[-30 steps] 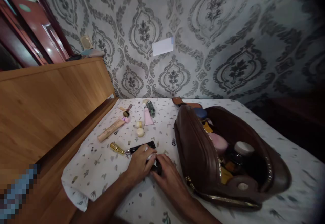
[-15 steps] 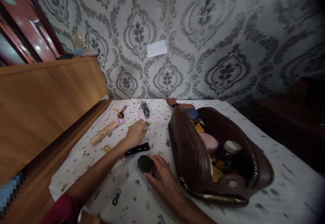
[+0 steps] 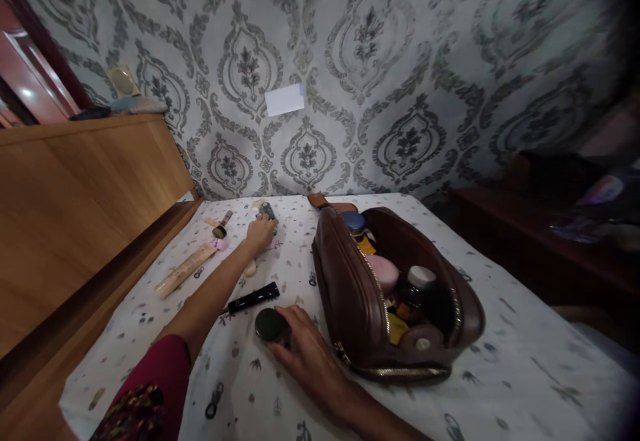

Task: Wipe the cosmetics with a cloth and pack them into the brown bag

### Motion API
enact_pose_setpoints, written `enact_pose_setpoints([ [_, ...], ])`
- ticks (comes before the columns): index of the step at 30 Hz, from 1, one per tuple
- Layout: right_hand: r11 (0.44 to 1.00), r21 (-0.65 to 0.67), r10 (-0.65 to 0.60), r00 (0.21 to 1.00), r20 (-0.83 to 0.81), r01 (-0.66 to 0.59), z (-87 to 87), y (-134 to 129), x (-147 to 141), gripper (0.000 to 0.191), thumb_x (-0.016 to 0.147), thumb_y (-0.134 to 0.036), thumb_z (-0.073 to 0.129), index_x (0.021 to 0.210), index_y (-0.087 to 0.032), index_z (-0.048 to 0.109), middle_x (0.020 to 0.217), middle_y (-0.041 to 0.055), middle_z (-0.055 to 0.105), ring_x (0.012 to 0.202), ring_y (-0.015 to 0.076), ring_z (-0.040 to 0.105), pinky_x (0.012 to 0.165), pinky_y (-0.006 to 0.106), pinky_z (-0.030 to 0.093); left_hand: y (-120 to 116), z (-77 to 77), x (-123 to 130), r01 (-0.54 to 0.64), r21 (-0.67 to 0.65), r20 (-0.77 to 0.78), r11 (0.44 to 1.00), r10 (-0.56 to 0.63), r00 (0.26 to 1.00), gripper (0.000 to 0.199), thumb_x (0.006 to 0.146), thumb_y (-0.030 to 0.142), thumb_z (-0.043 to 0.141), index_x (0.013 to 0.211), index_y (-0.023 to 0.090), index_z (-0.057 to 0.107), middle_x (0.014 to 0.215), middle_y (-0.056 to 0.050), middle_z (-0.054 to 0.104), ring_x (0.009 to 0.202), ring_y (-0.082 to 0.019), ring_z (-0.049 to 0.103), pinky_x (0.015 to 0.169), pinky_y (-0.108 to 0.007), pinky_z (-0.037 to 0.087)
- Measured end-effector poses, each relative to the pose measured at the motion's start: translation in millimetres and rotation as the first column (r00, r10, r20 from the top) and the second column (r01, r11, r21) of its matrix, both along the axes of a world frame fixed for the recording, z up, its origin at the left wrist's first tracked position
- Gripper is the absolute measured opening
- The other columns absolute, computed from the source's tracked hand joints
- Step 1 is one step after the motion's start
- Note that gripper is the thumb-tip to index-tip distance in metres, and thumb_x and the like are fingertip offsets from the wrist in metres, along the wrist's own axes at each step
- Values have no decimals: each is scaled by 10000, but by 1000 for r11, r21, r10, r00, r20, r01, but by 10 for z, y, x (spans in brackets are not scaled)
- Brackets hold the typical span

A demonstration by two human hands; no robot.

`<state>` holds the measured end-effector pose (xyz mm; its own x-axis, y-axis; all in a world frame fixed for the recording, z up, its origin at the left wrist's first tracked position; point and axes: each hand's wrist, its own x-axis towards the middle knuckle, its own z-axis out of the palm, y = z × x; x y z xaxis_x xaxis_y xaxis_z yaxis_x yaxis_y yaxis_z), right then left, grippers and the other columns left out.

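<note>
Green container (image 3: 268, 210) half hidden by left hand (image 3: 261, 232).

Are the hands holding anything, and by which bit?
The right hand holds the dark round jar by its side. Whether the left hand grips anything can't be told.

A jar with round, dark green lid (image 3: 269, 325) rests in the grasp of the right hand (image 3: 306, 351), and a dark green bottle (image 3: 268, 210) lies partly behind the left hand (image 3: 261, 234).
</note>
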<state>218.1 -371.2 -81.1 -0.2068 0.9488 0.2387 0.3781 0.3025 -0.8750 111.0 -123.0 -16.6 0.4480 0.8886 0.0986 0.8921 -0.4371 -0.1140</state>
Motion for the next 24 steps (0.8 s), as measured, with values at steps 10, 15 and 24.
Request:
enact_pose_setpoints([
  [10,995,-25,-92,992,88,94,209,14,-138,347,748,-120,681,1081,-212,648,1024,39,669,960,216,617,869,311,479,1,-10,92,69,38,-39,997,-68,997,361,936,97,354,1158,132,636,1185,-219,594,1132,-328,566,871,-415,468],
  [15,981,-115,-149,985,90,159,221,136,-292,476,725,-93,621,1186,-209,602,906,19,698,831,207,648,785,302,497,-92,138,-6,33,125,41,992,-39,998,331,920,165,448,1209,200,606,1206,-170,588,1150,-317,552,849,-380,479],
  [24,972,-31,-237,964,-118,235,113,102,-236,569,764,-97,592,1317,-199,504,1119,70,622,954,201,621,918,368,512,-603,735,-431,37,214,458,976,-134,879,305,907,366,476,1113,199,628,981,-35,695,774,-203,622,747,-284,495],
])
